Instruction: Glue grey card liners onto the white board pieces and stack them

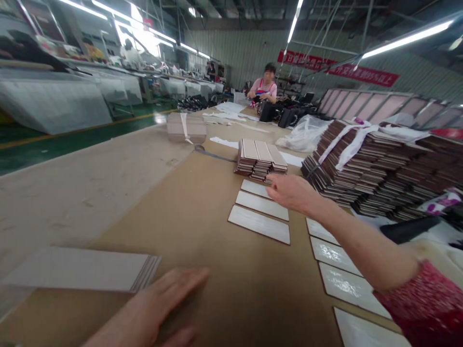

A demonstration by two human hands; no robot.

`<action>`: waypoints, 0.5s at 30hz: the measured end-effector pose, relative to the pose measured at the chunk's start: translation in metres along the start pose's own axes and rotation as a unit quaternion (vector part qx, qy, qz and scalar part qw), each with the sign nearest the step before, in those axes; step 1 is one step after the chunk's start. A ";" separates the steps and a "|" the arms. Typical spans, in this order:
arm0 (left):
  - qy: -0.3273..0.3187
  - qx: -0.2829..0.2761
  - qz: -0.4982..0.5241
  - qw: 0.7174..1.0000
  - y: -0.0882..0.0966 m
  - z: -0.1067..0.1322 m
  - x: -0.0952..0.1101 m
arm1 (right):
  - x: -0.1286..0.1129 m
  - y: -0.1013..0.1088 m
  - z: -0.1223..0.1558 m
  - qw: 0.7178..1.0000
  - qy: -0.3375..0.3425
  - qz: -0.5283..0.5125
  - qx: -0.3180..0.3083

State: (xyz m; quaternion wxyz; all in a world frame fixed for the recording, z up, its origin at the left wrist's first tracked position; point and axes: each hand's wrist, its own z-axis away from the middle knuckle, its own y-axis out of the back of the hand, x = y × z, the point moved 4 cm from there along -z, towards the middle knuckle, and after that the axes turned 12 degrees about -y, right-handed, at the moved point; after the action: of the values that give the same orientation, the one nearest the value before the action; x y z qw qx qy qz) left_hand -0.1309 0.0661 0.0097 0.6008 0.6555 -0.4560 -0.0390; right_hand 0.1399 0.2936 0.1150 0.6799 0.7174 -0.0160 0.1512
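My right hand [291, 190] reaches forward over the brown table [202, 217], fingers extended, at the farthest of three pale rectangular pieces [261, 212] laid in a column. Whether it pinches that piece's edge I cannot tell. Just beyond it sits a short stack of brown-edged pieces [261, 159]. My left hand [159, 303] lies flat and open on the table near the front edge, holding nothing. Beside it to the left rests a flat stack of grey boards [83, 270]. More glossy pale pieces [340, 270] lie in a second column under my right forearm.
Large bundled stacks of brown pieces [379, 164] tied with white strips fill the right side. A wrapped bundle [186, 127], a clear plastic bag [304, 135] and paper scraps lie farther back. Another person [264, 89] sits working at the far end. A green floor aisle runs left.
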 end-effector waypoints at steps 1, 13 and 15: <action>0.033 -0.013 0.001 0.999 0.007 -0.010 0.000 | 0.010 -0.006 0.019 1.000 -0.003 -0.004 -0.017; 0.075 -0.113 -0.086 0.987 -0.024 -0.149 -0.031 | 0.025 -0.078 0.133 0.993 -0.008 -0.068 -0.094; 0.070 -0.111 -0.098 0.986 -0.027 -0.149 -0.032 | 0.020 -0.078 0.136 0.995 -0.008 -0.060 -0.080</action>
State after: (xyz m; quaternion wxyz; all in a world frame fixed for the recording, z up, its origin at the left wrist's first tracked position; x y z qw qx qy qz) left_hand -0.0458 0.1951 0.0126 0.6933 0.6277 -0.3390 -0.1022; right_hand 0.2032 0.1693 0.0401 0.7430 0.6614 0.0095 0.1024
